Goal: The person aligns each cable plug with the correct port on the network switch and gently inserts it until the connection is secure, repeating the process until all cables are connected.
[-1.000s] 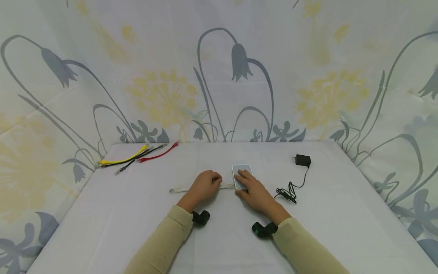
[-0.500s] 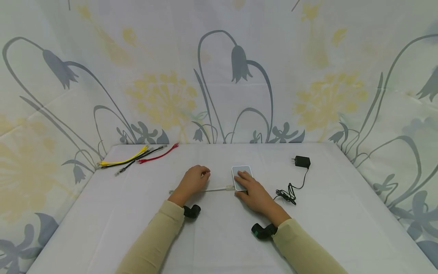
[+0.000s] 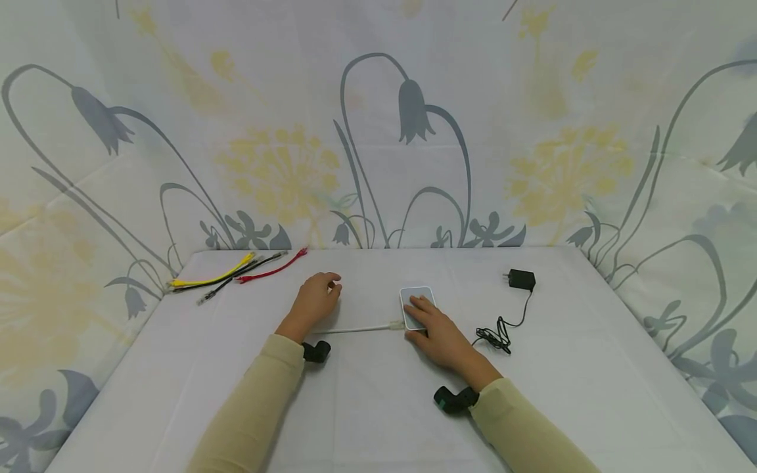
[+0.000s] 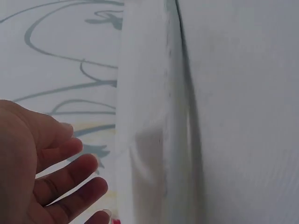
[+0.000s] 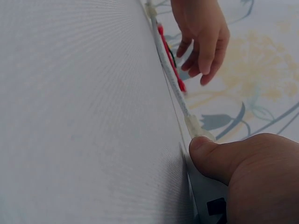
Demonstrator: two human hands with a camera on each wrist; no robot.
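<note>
A small white network box (image 3: 416,293) with a grey top lies mid-table. My right hand (image 3: 437,332) holds it, fingers across the top and thumb at the near left corner. The thumb (image 5: 212,156) is beside the clear plug (image 5: 194,127) in the right wrist view. From that plug, at the box's left side, a white network cable (image 3: 361,328) runs left; its far end is hidden behind my left arm in the head view. My left hand (image 3: 312,299) is raised above the table, fingers loosely bent, holding nothing; the left wrist view shows its fingers (image 4: 77,179) apart.
Yellow (image 3: 219,274), black (image 3: 227,282) and red (image 3: 275,268) network cables lie at the back left. At the right is a black power adapter (image 3: 522,279) with its coiled cord (image 3: 495,336). A flower-patterned curtain (image 3: 378,144) hangs behind the white table (image 3: 384,420).
My left hand has moved left and away from the box, leaving more of the white cable in sight. My right hand has stayed on the box.
</note>
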